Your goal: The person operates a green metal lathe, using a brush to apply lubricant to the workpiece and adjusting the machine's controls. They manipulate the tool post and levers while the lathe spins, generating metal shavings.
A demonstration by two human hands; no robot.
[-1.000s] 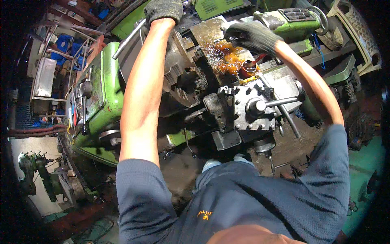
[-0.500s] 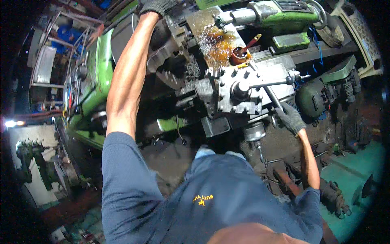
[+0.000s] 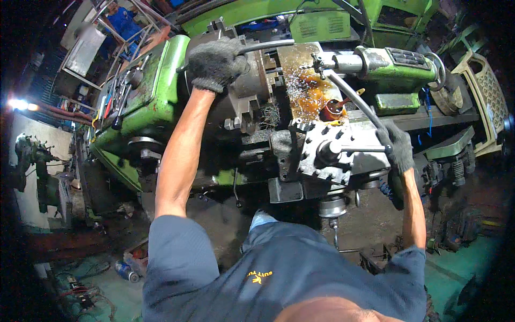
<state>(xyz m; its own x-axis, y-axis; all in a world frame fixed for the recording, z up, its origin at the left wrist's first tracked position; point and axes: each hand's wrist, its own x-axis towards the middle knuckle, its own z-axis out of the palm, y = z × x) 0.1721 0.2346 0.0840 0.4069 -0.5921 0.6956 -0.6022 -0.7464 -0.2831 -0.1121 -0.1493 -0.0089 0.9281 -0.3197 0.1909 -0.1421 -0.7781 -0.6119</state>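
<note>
My left hand (image 3: 217,63), in a dark grey knit glove, is closed round a metal bar (image 3: 271,45) above the lathe's large chuck (image 3: 256,80). The bar's free end points right, past the chuck jaws. My right hand (image 3: 396,146), gloved too, is closed on a long metal rod (image 3: 351,95), which slants up and left toward the tailstock tip. Beside that hand is the clamp lever (image 3: 365,148) of the square tool post (image 3: 324,163). A reddish-brown pot (image 3: 331,111) with a brush (image 3: 354,96) in it stands behind the tool post.
The green tailstock (image 3: 397,67) with its handwheel stands at the right. Metal chips lie on the oily plate (image 3: 306,88) and in a tangle (image 3: 272,114) by the chuck. A green headstock (image 3: 142,104) with loose tools on top is at the left. A beige plastic chair (image 3: 483,96) is far right.
My left hand has come down and nearer, and the bar in it now shows above the chuck. My right hand has shifted slightly up and right with the rod. The view has tilted toward the far side.
</note>
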